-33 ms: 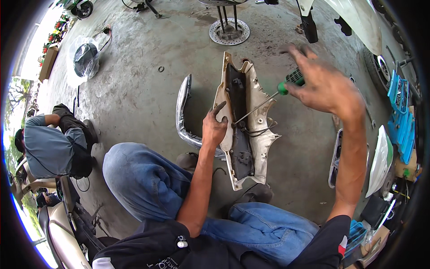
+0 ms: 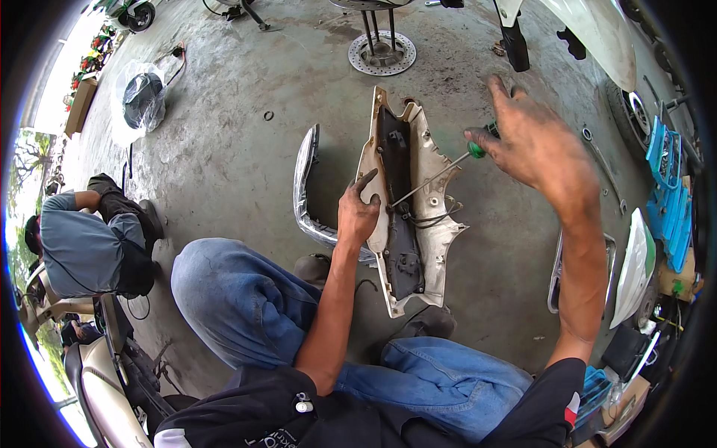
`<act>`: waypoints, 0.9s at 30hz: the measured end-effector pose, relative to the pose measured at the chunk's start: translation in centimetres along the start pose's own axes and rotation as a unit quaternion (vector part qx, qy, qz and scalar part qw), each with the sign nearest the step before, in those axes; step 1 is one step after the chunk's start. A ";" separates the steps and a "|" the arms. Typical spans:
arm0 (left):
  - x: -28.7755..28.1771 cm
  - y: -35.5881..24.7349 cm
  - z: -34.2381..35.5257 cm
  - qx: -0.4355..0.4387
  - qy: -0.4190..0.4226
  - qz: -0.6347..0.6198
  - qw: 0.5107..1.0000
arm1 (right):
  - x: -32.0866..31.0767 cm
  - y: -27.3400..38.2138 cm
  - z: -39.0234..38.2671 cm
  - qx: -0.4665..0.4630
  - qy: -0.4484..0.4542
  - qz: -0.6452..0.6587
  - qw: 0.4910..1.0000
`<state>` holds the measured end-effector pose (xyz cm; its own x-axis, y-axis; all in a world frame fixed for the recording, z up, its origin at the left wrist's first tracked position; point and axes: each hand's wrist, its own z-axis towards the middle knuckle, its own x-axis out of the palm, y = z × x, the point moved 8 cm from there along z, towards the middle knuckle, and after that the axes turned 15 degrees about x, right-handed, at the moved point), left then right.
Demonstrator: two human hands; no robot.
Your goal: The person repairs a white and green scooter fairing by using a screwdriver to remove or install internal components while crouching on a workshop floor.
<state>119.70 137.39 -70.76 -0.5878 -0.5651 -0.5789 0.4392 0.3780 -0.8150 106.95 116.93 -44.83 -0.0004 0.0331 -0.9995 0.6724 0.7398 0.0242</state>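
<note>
A white plastic body panel (image 2: 435,257) with a dark inner strip (image 2: 396,149) and black cable lies before me. My left hand (image 2: 358,213) holds its left edge, index finger extended, thumb curved. A green-handled screwdriver (image 2: 476,149) slants down-left, its shaft ending inside the panel near that hand. My right hand (image 2: 534,145) is over the handle, fingers spread and thumb raised; whether the palm touches it is hidden. A curved plastic-wrapped part (image 2: 302,194) lies left of the panel.
A co-worker (image 2: 89,243) crouches at left. A perforated metal disc (image 2: 399,63) stands ahead. A bagged part (image 2: 142,101) lies upper left. A wrench (image 2: 605,164), white-green panel (image 2: 635,276), blue panels (image 2: 668,224) and wheel (image 2: 627,123) are at right.
My right hand has shifted slightly left over the screwdriver, with fingers more spread and thumb lifted higher. My left hand and the panel look the same.
</note>
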 end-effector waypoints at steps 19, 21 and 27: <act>-0.3 -7.0 1.1 0.255 -0.026 0.046 0.965 | 0.0 1.0 0.4 -0.045 -0.056 0.075 0.995; 0.4 -6.2 1.1 0.216 0.044 0.023 0.975 | 0.1 1.7 -0.1 -0.140 -0.008 0.199 0.970; 2.4 -5.9 1.0 0.146 0.099 -0.100 0.979 | 8.1 3.5 1.1 -0.225 0.018 0.272 0.936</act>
<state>116.32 133.07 -67.32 -0.7891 -0.4426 -0.4259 0.4604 0.0328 -0.8871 110.13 119.06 -52.90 0.2213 0.5034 -0.8352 0.2016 0.8143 0.5443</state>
